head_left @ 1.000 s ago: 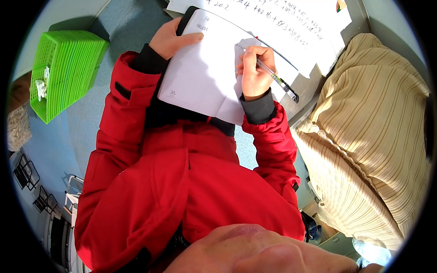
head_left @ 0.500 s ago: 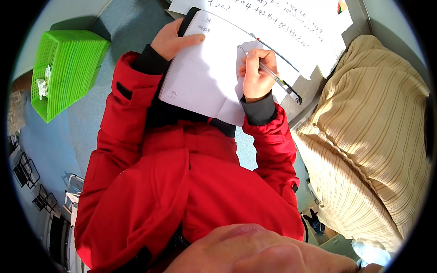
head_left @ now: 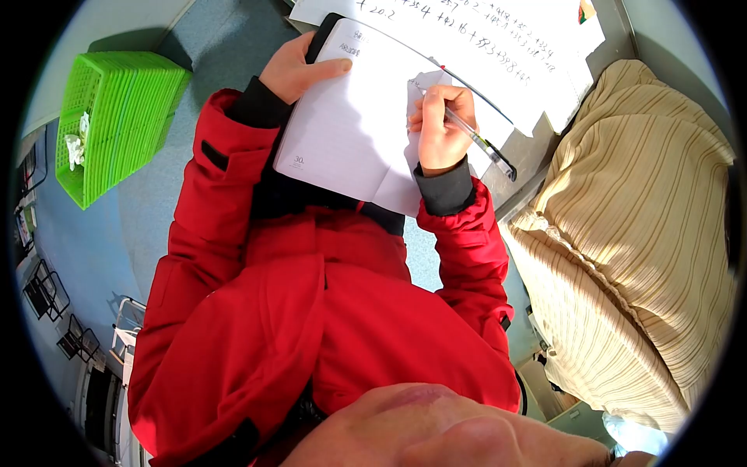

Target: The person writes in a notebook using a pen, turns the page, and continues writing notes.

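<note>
An open notebook (head_left: pixel 342 124) with a dark cover lies in front of my body, with a few small handwritten marks near the top of its left page. My left hand (head_left: pixel 299 70) grips the notebook's left edge, thumb flat on the page and the other fingers hidden beneath. Over the right page, my right hand (head_left: pixel 443 124) is closed around a clear pen (head_left: pixel 484 143) with a black end. The pen's tip is near small writing on that page, and the hand casts a shadow there.
Large sheets with handwritten numbers (head_left: pixel 498 39) lie beyond the notebook. Stacked green baskets (head_left: pixel 128 117) stand on the left, with crumpled white material inside. Striped beige fabric (head_left: pixel 638 202) covers something bulky at the right. Black wire racks (head_left: pixel 47 292) appear at far left.
The pen and my right hand have shifted slightly right and down in view, along with the notebook. My left hand keeps its hold on the notebook.
</note>
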Demonstrator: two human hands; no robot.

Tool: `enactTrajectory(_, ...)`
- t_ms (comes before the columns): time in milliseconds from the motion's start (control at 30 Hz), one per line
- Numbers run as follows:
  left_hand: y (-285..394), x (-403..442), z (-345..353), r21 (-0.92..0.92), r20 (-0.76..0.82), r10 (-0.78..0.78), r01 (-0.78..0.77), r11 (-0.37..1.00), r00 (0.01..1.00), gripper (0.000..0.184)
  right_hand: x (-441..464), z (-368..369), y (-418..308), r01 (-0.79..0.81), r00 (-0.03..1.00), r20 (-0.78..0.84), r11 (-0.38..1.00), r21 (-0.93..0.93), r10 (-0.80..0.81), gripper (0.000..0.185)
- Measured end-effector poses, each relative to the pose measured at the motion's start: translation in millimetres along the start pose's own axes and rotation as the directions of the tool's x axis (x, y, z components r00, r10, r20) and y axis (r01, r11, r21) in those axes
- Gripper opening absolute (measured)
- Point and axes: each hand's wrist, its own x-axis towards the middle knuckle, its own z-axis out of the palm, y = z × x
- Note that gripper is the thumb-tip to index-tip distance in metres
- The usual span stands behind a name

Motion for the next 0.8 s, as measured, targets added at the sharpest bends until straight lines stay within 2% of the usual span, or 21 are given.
enactTrajectory(100,-0.2,0.3,-0.1,0.002,0.013,-0.005,0.005,1.000,1.000,0.056,-0.5,-0.7,-2.9,-0.021,1.000,-0.008,1.000,-0.022,0.021,0.015)
enactTrajectory(200,-1.2,0.9,-0.7,0.037,0.000,-0.006,0.006,0.999,1.000,0.057,0.8,-1.0,0.8,-0.011,0.999,-0.031,0.999,0.032,0.012,0.015)
enactTrajectory(400,2.1,-0.7,-2.1,0.014,0.025,-0.026,0.025,1.000,0.999,0.057,0.2,-0.5,-0.5,-0.031,0.999,-0.035,0.999,-0.021,0.030,0.015)
enactTrajectory(500,-2.8,0.5,0.0,0.011,0.011,-0.009,0.009,1.000,1.000,0.058,0.2,-1.7,-1.1,0.025,1.000,0.008,0.999,-0.033,-0.024,0.015)
enactTrajectory(600,-4.5,0.9,-2.0,0.035,-0.018,0.012,-0.011,0.999,1.000,0.058,-0.6,-2.2,2.7,-0.011,0.999,-0.037,1.000,0.017,0.012,0.014)
enactTrajectory(800,-2.0,0.3,-1.3,0.056,-0.010,0.010,-0.009,0.998,1.000,0.057,-0.3,-1.9,3.3,-0.006,1.000,-0.015,0.999,0.032,0.006,0.014)
